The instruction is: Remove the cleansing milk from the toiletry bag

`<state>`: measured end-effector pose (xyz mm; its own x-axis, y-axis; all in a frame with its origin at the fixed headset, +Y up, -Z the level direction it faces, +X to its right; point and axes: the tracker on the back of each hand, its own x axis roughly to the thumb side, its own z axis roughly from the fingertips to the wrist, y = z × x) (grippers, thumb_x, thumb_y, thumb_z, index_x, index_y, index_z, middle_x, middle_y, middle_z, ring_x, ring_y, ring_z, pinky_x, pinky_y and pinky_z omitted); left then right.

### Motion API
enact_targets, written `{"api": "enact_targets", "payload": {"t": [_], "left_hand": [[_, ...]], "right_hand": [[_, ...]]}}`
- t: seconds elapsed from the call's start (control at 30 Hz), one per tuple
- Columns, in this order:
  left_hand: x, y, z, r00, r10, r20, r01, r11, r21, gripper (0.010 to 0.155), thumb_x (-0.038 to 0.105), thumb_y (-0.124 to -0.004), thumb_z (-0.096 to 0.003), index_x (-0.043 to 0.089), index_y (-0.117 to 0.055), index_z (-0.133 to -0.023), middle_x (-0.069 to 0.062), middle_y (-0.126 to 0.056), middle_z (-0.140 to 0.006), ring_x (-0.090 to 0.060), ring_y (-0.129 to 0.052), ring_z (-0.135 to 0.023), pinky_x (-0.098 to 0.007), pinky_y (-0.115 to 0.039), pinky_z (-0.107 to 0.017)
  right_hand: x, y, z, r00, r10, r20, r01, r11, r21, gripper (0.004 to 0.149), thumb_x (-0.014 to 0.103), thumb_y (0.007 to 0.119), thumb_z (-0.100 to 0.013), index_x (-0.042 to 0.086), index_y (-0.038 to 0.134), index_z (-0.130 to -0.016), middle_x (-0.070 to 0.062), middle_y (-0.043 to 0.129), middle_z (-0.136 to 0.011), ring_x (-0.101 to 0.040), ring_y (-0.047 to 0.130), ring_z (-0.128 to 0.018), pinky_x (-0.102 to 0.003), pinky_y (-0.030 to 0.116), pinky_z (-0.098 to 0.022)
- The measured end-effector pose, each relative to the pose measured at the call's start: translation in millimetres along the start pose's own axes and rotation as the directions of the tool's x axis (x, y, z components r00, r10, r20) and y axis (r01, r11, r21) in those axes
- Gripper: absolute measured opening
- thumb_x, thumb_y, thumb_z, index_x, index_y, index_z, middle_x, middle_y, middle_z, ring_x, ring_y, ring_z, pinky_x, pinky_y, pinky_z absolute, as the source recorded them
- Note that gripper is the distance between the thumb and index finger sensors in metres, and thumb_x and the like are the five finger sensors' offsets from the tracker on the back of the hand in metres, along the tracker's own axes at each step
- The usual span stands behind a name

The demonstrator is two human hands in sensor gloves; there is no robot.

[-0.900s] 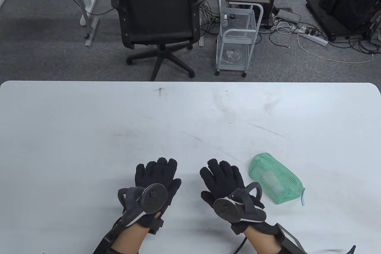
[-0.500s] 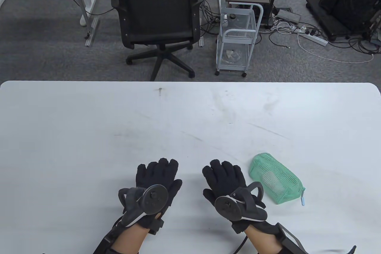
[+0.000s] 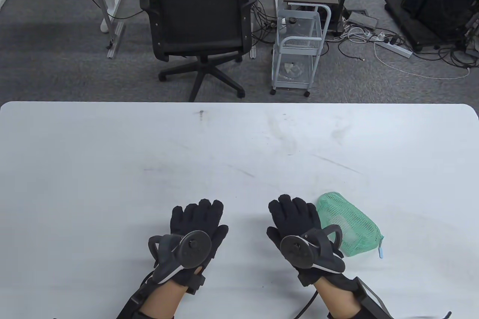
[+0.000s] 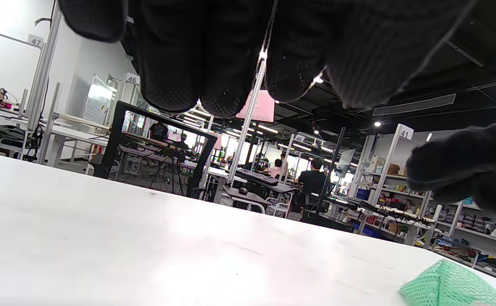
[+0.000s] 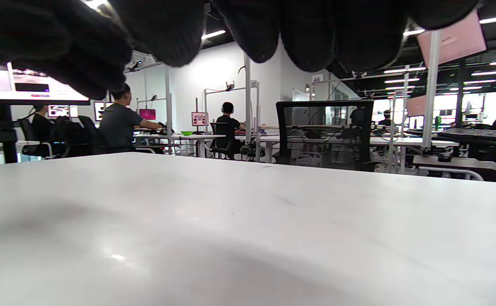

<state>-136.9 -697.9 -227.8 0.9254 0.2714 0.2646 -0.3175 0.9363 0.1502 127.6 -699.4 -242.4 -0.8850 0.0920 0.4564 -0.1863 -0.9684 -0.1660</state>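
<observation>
A green mesh toiletry bag lies on its side on the white table at the front right, with a pale bottle showing faintly through the mesh and a light blue zip pull at its near end. My right hand is open, palm down, just left of the bag, its little-finger side at the bag's edge. My left hand is open, palm down, further left. A corner of the bag shows in the left wrist view. Neither hand holds anything.
A black office chair and a white wire cart stand on the floor beyond the table's far edge. Cables and a power strip lie on the floor at the back right.
My right hand has moved to the right, from a gap away to right beside the green bag. My left hand and the bag have not moved.
</observation>
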Motion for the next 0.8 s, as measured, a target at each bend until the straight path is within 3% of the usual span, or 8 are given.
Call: {"api": "enact_targets", "payload": {"t": [0.37, 0.57, 0.8], "left_hand": [[-3.7, 1.8, -1.5, 1.0, -0.001, -0.018, 0.001, 1.0, 0.0, 0.062, 0.051, -0.085, -0.0501, 0.026, -0.075, -0.106, -0.014, -0.082, -0.111, -0.047, -0.085, -0.096, -0.069, -0.054, -0.074], [-5.4, 2.3, -2.3, 1.0, 0.0, -0.025, 0.0, 1.0, -0.007, 0.062, 0.051, -0.085, -0.0501, 0.026, -0.075, -0.106, -0.014, -0.083, -0.111, -0.047, -0.085, -0.096, -0.069, -0.055, -0.073], [-7.2, 2.9, -3.1, 0.999, 0.003, -0.034, -0.004, 1.0, -0.015, 0.062, 0.051, -0.085, -0.0501, 0.026, -0.075, -0.106, -0.014, -0.083, -0.11, -0.046, -0.086, -0.095, -0.069, -0.055, -0.073]], "right_hand": [[-69.8, -11.3, 0.4, 0.959, -0.059, -0.278, 0.054, 0.998, -0.027, 0.057, 0.035, 0.085, -0.056, 0.001, 0.075, -0.101, -0.032, 0.071, -0.108, -0.068, 0.072, -0.087, -0.076, 0.057, -0.063], [-97.3, 6.2, -3.2, 0.904, -0.006, -0.428, 0.06, 0.992, 0.113, 0.056, 0.035, 0.087, -0.055, 0.001, 0.077, -0.099, -0.033, 0.07, -0.109, -0.068, 0.071, -0.088, -0.076, 0.056, -0.063], [-108.9, 22.2, -5.3, 0.86, 0.062, -0.506, 0.026, 0.986, 0.166, 0.062, 0.037, 0.087, -0.055, -0.004, 0.074, -0.1, -0.035, 0.063, -0.112, -0.07, 0.067, -0.089, -0.077, 0.054, -0.063]]}}
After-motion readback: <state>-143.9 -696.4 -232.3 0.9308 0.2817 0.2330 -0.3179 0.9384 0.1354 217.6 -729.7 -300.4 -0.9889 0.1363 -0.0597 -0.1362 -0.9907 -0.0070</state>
